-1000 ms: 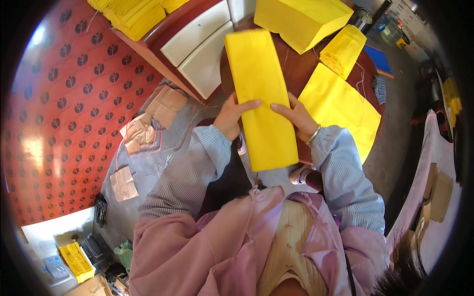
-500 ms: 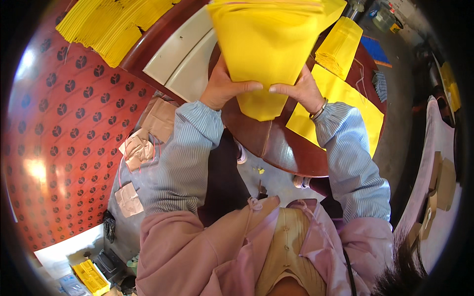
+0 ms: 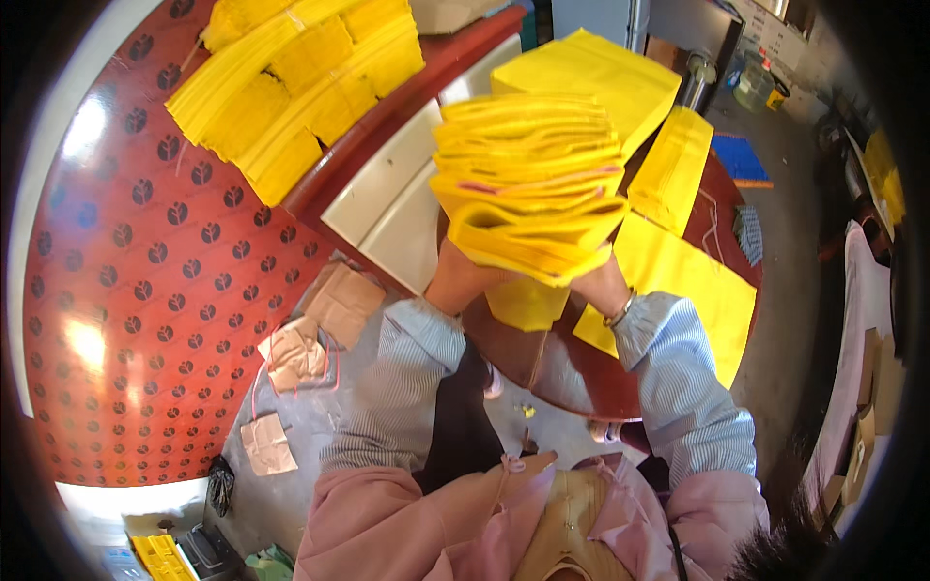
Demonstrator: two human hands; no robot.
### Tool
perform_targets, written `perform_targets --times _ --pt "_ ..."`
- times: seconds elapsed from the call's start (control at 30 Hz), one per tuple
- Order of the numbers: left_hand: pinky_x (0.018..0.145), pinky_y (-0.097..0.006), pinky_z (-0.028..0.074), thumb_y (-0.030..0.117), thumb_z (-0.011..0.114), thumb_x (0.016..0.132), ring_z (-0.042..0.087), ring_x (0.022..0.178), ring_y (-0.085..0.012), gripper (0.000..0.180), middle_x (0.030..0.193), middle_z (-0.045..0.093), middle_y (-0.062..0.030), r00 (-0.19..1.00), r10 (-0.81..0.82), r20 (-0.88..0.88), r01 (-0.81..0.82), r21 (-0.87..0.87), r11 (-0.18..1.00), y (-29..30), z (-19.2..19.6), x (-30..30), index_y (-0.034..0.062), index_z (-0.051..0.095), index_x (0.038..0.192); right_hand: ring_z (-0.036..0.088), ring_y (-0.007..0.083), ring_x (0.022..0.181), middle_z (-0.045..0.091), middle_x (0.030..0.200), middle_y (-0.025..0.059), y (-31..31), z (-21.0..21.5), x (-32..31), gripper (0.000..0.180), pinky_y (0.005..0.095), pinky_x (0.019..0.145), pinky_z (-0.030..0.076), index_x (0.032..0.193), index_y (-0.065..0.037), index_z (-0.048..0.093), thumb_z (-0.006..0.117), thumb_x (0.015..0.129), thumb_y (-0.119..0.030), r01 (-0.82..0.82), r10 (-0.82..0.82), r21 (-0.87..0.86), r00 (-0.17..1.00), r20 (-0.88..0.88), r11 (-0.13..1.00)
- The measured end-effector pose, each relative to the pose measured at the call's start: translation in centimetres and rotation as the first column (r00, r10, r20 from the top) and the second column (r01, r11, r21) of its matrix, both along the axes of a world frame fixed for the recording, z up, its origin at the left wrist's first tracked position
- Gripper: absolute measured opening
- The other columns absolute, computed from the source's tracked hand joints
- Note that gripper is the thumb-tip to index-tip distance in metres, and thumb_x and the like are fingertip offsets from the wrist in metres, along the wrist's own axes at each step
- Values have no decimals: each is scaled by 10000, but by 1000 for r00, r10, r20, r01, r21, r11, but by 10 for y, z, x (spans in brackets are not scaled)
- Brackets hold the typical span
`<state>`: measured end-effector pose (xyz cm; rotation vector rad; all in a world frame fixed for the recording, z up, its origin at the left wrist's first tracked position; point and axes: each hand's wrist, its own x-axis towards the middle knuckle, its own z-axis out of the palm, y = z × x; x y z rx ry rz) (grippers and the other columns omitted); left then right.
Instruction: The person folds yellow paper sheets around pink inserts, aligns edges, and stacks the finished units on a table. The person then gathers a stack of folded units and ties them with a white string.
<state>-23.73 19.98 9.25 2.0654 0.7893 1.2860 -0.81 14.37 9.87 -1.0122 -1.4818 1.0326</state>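
Both hands hold a thick stack of yellow padded envelopes (image 3: 528, 179) raised toward the camera, its edges facing me. My left hand (image 3: 455, 281) grips the stack's lower left side and my right hand (image 3: 599, 286), with a bracelet at the wrist, grips its lower right. The fingers are mostly hidden behind the stack. Below it lies the round dark red table (image 3: 542, 358), with one yellow envelope (image 3: 523, 305) just under the hands.
More yellow envelopes lie on the table at the right (image 3: 678, 281) and behind (image 3: 668, 174), and a big pile (image 3: 291, 87) sits on a surface at upper left. Brown paper packets (image 3: 320, 329) lie on the grey floor. Cartons (image 3: 862, 426) stand at the right.
The stack has been lifted from flat over the table and tipped up toward the camera, so its edges now show. Both hands rose with it.
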Motion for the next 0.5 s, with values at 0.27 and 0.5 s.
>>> perform_targets --times 0.27,0.5 --pt "1095 -370 491 140 986 694 634 1248 -213 872 1341 670 -63 952 -41 302 146 -334 931 -10 4 4 51 530 1431 587 153 1290 611 1458 50 0 -10 -3 1009 340 1115 472 1613 -84 385 940 771 -91 -3 -2 -100 998 -56 995" --pt "1083 -387 506 153 956 758 626 1247 -247 880 1374 616 -119 900 19 435 216 -484 848 -30 50 10 36 439 1461 583 209 1318 617 1427 100 -1 36 -1 914 354 1122 468 1553 -22 434 935 800 -155 -66 70 51 994 -83 997"
